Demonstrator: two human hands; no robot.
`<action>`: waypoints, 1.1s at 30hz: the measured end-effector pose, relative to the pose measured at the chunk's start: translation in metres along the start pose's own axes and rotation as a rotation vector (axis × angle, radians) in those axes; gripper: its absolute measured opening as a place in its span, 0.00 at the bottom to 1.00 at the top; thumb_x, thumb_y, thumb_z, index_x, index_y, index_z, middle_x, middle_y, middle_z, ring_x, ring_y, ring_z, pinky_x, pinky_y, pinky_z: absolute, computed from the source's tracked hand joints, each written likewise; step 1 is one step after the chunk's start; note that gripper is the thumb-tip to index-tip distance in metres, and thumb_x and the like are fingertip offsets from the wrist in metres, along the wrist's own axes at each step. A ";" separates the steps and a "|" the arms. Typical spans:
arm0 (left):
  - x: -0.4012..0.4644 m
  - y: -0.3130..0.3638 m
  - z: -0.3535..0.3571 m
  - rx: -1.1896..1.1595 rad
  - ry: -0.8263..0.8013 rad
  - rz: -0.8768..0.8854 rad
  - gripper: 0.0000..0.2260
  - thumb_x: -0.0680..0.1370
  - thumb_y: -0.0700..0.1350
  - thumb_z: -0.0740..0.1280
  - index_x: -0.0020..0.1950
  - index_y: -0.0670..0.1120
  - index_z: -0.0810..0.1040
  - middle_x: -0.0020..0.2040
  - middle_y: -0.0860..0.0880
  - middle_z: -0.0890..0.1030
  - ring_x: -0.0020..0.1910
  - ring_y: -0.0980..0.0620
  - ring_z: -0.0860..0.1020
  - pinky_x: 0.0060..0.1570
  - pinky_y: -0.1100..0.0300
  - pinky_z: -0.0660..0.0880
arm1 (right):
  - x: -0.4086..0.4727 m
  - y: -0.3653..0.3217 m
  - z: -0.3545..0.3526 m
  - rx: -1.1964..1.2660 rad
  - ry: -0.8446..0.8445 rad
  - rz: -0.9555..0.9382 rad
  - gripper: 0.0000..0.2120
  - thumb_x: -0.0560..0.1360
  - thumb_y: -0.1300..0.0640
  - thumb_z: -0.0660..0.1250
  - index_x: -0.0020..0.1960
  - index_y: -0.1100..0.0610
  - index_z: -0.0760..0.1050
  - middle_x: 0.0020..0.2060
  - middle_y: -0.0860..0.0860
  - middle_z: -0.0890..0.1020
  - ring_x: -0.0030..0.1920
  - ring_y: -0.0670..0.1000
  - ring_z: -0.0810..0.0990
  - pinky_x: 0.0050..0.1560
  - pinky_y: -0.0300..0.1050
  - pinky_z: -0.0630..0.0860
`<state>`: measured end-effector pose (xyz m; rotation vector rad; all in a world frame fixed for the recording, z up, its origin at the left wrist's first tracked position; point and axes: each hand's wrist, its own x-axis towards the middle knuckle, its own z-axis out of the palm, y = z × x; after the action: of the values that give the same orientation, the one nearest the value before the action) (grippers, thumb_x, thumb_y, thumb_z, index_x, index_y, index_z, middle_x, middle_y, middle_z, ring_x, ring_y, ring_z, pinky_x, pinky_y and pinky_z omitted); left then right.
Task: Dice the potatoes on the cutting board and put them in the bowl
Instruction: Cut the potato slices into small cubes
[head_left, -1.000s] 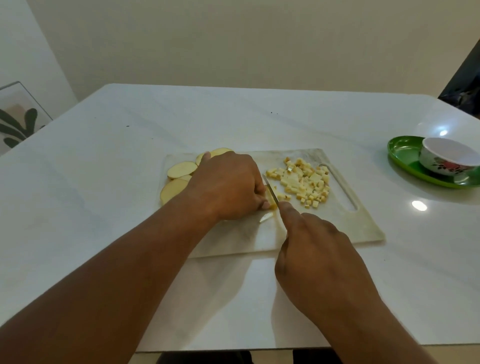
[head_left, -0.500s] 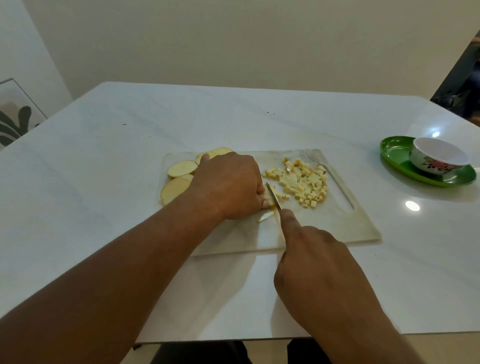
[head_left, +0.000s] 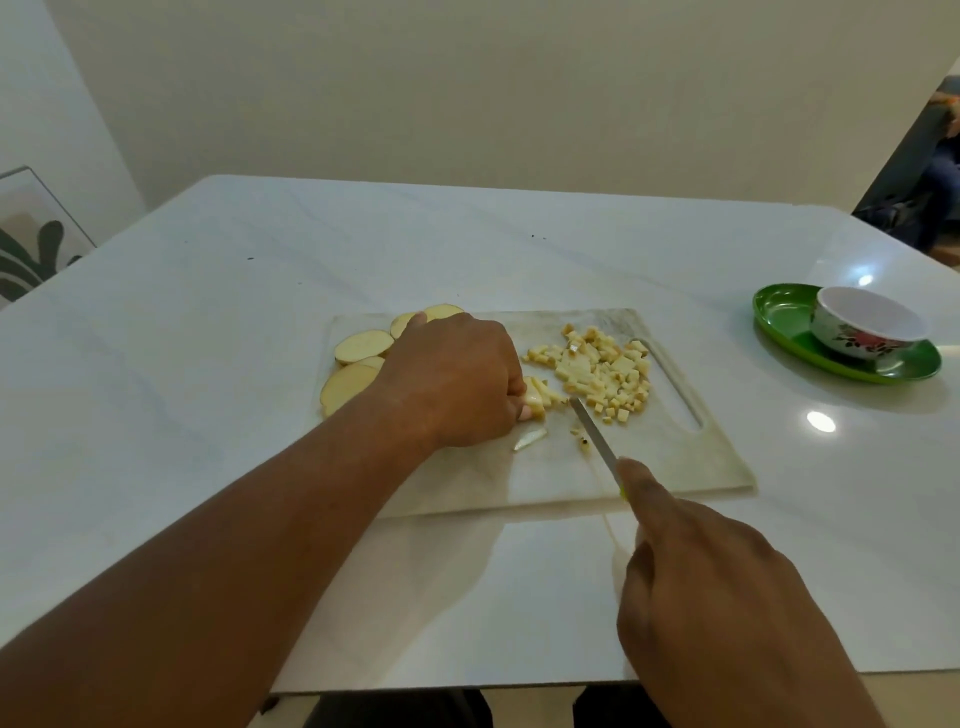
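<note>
Pale potato strips (head_left: 540, 396) at frame centre are being pinned by the curled left hand (head_left: 457, 376); the right hand (head_left: 722, 597) is gripping the knife (head_left: 592, 434). Best keeping knuckles ahead of fingertips, cutting evenly; bowl (head_left: 867, 330) waiting far right.

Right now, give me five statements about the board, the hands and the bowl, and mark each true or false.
1. The bowl stands on a green plate. True.
2. The diced potato is already in the bowl. False: it lies in a heap on the cutting board.
3. The right hand holds a knife. True.
4. The whole potato slices lie at the board's right end, by the handle slot. False: they lie at its left end.
5. The left hand rests on the bare table. False: it presses potato strips on the board.
</note>
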<state>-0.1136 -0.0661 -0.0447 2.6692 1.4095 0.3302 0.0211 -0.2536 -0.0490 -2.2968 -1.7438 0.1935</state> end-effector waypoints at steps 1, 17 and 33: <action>0.000 -0.001 0.000 -0.025 0.005 0.002 0.11 0.76 0.62 0.71 0.48 0.56 0.88 0.47 0.58 0.86 0.52 0.57 0.79 0.71 0.45 0.69 | 0.002 0.000 -0.001 0.010 0.019 0.000 0.31 0.81 0.53 0.52 0.80 0.42 0.43 0.47 0.43 0.73 0.45 0.44 0.74 0.44 0.38 0.67; 0.010 -0.011 0.007 -0.272 -0.025 -0.083 0.02 0.72 0.54 0.78 0.42 0.58 0.89 0.38 0.64 0.84 0.42 0.62 0.82 0.48 0.52 0.82 | 0.036 -0.033 0.028 0.037 0.100 -0.082 0.35 0.77 0.60 0.55 0.80 0.47 0.45 0.46 0.47 0.74 0.38 0.46 0.71 0.29 0.37 0.61; 0.011 -0.006 0.009 -0.247 -0.023 -0.100 0.05 0.72 0.58 0.78 0.42 0.58 0.88 0.39 0.62 0.84 0.45 0.60 0.82 0.51 0.53 0.82 | 0.011 -0.033 0.015 -0.002 -0.123 0.005 0.39 0.76 0.60 0.55 0.80 0.46 0.39 0.42 0.47 0.71 0.37 0.44 0.70 0.32 0.37 0.65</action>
<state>-0.1101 -0.0537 -0.0526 2.3897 1.3896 0.4321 -0.0104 -0.2324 -0.0535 -2.3362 -1.7963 0.3415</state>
